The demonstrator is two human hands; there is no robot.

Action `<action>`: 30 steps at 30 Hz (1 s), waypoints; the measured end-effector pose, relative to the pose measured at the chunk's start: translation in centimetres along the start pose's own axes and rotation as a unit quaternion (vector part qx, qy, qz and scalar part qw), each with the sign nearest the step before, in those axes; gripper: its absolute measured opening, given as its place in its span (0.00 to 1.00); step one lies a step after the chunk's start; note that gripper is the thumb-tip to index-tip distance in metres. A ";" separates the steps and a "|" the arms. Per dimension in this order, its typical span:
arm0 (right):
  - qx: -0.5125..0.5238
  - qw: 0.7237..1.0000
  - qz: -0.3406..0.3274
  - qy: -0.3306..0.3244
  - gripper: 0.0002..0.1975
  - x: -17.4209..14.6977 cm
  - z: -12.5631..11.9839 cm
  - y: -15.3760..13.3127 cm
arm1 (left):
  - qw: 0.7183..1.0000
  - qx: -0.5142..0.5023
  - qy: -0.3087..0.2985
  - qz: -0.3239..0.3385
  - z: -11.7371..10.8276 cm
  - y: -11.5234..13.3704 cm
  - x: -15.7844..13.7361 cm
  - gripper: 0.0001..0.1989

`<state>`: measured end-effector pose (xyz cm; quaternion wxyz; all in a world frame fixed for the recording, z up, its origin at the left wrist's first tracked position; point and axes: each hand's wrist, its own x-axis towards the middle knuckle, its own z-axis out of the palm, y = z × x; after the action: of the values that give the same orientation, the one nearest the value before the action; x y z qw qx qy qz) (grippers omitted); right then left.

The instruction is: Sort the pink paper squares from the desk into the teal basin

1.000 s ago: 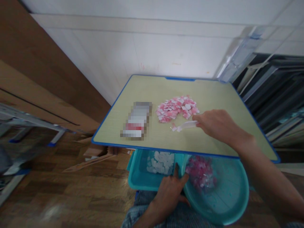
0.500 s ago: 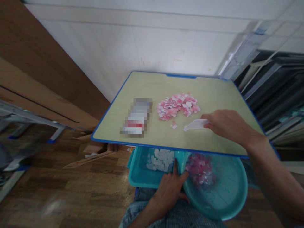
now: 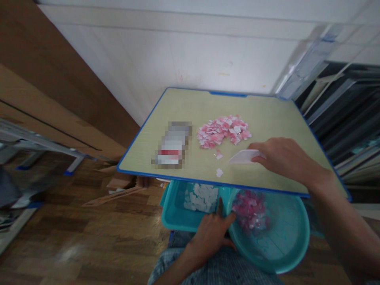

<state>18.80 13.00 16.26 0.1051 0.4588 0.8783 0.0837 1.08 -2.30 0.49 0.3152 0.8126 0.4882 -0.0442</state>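
Note:
My right hand [image 3: 273,156] is closed around a thin white flat scraper-like piece [image 3: 242,156], held low over the board [image 3: 267,114] with its edge near the surface. Beyond it lies a heap of small pink and white square pieces [image 3: 224,131]. One pink-white piece [image 3: 218,154] and a white piece [image 3: 219,172] lie apart, left of the scraper-like piece. Below the board's front edge, my left hand [image 3: 212,231] rests with fingers apart at the adjoining rims of a rectangular teal tub [image 3: 175,219] and a round teal basin [image 3: 305,233].
A blurred-out rectangular item [image 3: 173,144] lies on the board's left. White pieces [image 3: 203,196] sit in the tub, pink pieces in clear wrapping [image 3: 251,209] in the basin. A white wall [image 3: 208,51] stands behind, brown cardboard [image 3: 59,79] at left, dark stacked panels [image 3: 350,103] at right.
A white piece now lies on the board where the scraper-like piece's left tip was close by. The scraper-like piece has tilted slightly, showing more of its face. My left hand stays put.

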 end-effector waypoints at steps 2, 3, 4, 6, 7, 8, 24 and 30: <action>0.000 1.000 -0.006 -0.013 0.14 -0.1 0.2 0.3 | 1.000 -0.005 -0.006 -0.004 -0.1 0.2 -0.1 0.41; 0.004 1.000 -0.012 -0.017 0.14 -0.1 0.2 0.3 | 1.000 -0.007 -0.010 -0.007 -0.2 0.3 -0.1 0.42; 0.008 1.000 -0.016 -0.018 0.13 -0.1 0.3 0.2 | 1.000 -0.010 -0.014 -0.011 -0.2 0.4 -0.1 0.42; 0.016 1.000 -0.021 -0.016 0.13 -0.1 0.4 -0.1 | 0.999 -0.013 -0.023 -0.020 -0.2 0.5 -0.2 0.42; 0.018 0.999 -0.025 -0.014 0.13 0.0 0.4 -0.4 | 0.999 -0.014 -0.026 -0.022 -0.1 0.5 -0.2 0.42; 0.021 0.999 -0.033 -0.011 0.12 0.1 0.4 -0.6 | 0.999 -0.013 -0.028 -0.022 0.0 0.4 -0.2 0.43; 0.067 0.995 -0.079 0.001 0.11 1.7 0.4 -1.9 | 1.000 0.003 -0.009 0.011 0.5 -0.3 0.0 0.45; 0.090 0.989 -0.118 0.020 0.13 1.8 0.4 -3.9 | 1.000 -0.010 -0.023 0.007 0.5 -0.4 0.1 0.44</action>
<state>14.87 12.28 14.70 0.0554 0.3576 0.9322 0.0008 0.92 -2.38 -0.18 0.3349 0.8116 0.4755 -0.0552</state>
